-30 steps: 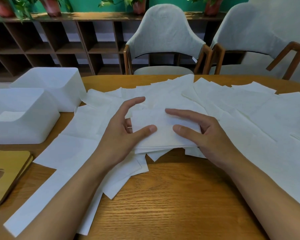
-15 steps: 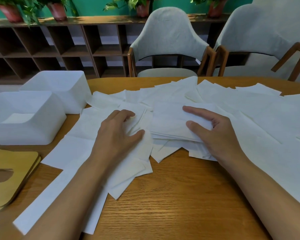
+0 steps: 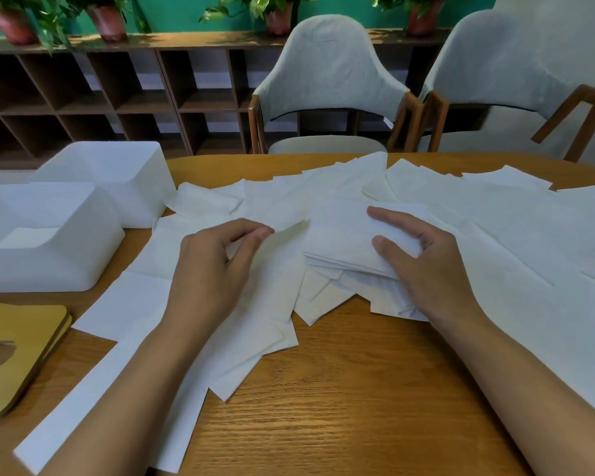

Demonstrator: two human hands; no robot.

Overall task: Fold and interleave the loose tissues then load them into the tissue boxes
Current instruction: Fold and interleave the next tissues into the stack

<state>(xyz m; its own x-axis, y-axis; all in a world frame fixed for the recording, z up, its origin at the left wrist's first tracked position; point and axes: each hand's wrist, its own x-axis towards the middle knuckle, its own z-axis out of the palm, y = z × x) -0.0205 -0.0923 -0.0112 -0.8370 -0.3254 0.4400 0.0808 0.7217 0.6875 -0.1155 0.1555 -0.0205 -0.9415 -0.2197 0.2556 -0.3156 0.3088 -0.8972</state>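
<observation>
Stack clasped in curled right grip, loose tissue pinched by left grip

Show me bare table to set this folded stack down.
Best: bare wood of the table at the near edge, between your forearms. A thin strip runs along the far edge by the chairs. Loose tissues cover centre and right; tissue boxes and wooden lids crowd the left.
</observation>
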